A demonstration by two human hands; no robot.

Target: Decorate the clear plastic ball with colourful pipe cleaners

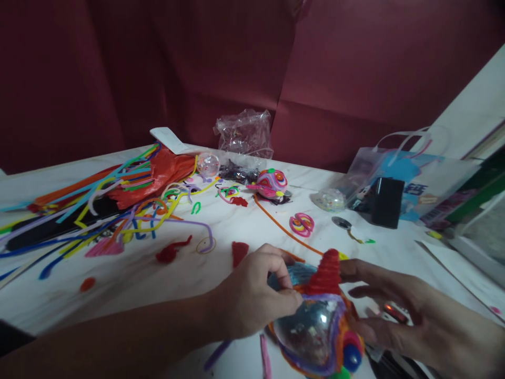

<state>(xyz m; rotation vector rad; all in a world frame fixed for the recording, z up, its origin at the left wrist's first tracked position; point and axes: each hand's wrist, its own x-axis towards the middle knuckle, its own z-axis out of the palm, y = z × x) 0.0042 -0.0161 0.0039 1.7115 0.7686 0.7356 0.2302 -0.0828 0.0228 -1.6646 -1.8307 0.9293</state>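
A clear plastic ball craft trimmed with orange and purple pipe cleaner lies low at the centre right, with blue and green knobs at its lower right. A red fuzzy fin stands up from its top, beside a blue fuzzy part. My left hand has its thumb and fingers pinched at the craft's upper left edge; what lies between them is too small to name. My right hand curves around the craft's right side, thumb and fingers against it near the fin.
Colourful pipe cleaners and a red plastic wrapper spread over the left. A finished-looking pink ball craft, a pink spiral and clear packaging lie farther back. At the right are a black box and a blue-white bag.
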